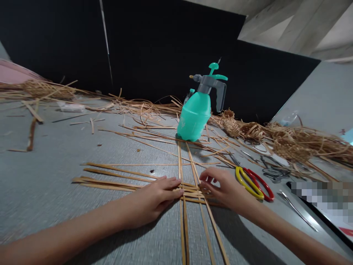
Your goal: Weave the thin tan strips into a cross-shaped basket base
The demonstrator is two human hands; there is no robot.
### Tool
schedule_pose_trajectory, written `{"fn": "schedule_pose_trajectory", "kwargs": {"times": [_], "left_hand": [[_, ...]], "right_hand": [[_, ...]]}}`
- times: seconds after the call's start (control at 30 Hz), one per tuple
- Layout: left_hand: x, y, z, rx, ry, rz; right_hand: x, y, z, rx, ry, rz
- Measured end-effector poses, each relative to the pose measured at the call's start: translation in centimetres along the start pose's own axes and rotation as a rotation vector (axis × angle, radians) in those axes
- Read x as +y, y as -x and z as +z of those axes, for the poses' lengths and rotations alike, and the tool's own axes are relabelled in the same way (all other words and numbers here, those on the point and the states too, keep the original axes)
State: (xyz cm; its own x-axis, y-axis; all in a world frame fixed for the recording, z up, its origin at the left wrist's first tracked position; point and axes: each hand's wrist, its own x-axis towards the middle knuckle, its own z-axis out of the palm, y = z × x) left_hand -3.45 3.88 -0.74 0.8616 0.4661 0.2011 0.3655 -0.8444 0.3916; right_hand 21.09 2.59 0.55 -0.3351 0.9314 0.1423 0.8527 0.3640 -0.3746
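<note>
Left hand (pixel 152 198), ours: fingers outstretched, resting over crossed strips (pixel 191 194). Right hand (pixel 225 187), ours: fingers curled at the same strips; whether they pinch, we cannot tell.

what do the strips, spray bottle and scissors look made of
Strips: likely bamboo or cane, matte, by their tan colour and flat shape.
Spray bottle: apparently plastic, smooth, by its moulded, evenly teal body.
Scissors: thin grey blades, likely metal; smooth, brightly coloured handles, perhaps plastic.
</note>
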Motion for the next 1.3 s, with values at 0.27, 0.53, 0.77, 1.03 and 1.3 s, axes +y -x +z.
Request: {"fn": "schedule_pose_trajectory", "kwargs": {"times": [0.27, 0.53, 0.77, 1.03, 1.3], "left_hand": [[0.6, 0.2, -0.1, 0.045, -0.032, 0.031], [0.9, 0.1, 0.3, 0.082, -0.259, 0.067], [0.8, -0.2, 0.6, 0.111, -0.341, 0.072], [0.7, -0.3, 0.5, 0.109, -0.349, 0.099], [1.0, -0.4, 0.5, 0.102, -0.363, 0.080]], "right_hand": [[-0.8, 1.7, -0.2, 0.029, -0.044, -0.028], [-2.3, 3.4, 0.7, 0.047, -0.038, -0.067], [-3.8, 3.0, 0.1, -0.043, 0.306, -0.076], [-6.4, 2.4, 2.7, 0.024, 0.908, -0.167], [-5.9, 2.7, 2.5, 0.055, 0.950, -0.308]]}}
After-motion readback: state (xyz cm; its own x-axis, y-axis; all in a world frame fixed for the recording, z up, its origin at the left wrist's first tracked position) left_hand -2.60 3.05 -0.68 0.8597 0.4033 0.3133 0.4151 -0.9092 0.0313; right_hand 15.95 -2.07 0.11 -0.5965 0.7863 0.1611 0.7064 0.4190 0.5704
